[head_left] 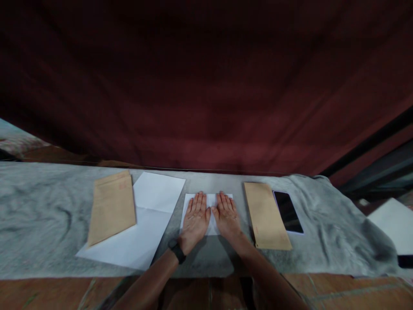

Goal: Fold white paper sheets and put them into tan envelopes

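Note:
Both palms lie flat on a small white sheet of paper in the middle of the grey cloth. My left hand covers the sheet's left half, fingers stretched away from me, with a dark watch on its wrist. On the right half rests my right hand, its fingers also straight. The two thumbs nearly meet near the sheet's centre. Neither hand grips anything. Left of my hands are larger creased white sheets, partly under a brown envelope. Right of them lies a stack of brown envelopes.
A phone with a dark screen lies beside the right envelopes. The grey cloth spans the surface and bunches up at the right. White paper shows at the far right edge. A dark red curtain hangs behind.

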Demonstrator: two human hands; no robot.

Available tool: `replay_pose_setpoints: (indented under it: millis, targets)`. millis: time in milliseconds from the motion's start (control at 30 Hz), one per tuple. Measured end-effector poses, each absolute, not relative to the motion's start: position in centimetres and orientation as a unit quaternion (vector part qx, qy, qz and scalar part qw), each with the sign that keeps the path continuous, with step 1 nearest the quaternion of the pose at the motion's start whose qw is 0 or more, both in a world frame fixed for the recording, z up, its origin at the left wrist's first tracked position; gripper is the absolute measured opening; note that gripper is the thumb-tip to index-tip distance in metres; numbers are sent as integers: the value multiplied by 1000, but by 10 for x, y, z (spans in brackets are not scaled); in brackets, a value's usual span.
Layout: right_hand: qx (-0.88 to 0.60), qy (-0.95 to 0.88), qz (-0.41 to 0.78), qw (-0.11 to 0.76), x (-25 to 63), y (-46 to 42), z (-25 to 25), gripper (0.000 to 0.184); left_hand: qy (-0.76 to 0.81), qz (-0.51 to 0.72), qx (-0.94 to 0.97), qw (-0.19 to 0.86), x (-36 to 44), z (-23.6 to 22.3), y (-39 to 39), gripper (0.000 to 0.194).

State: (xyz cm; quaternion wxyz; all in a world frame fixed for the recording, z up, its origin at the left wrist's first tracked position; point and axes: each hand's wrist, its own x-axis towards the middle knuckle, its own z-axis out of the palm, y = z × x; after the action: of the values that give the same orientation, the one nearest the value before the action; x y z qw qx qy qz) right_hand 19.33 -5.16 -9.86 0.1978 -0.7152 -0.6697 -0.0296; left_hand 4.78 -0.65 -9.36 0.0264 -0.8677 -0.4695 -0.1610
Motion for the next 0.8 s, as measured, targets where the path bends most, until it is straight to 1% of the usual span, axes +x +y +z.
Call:
replay_pose_setpoints:
  millis: [200, 367, 533, 667, 800]
  targets:
    - [-726, -649, -91, 209, 208, -63, -105, 60, -493, -163, -854, 45, 29, -97, -5, 58]
    - [-729, -645, -113, 199, 216, -76, -107, 61, -504, -159, -848, 34, 16, -99, -7, 60]
    - [-739, -637, -108, 191, 222, -87, -106, 64, -490, -195, -849, 28, 3, -100, -9, 63]
    - [-745, -629, -101, 198, 223, -96, -99, 65, -483, -206, -850, 32, -1, -91, -18, 63]
    - [-688, -692, -57, 211, 206, -105, -89, 62, -436, -205, -876, 21, 9, -81, -41, 62]
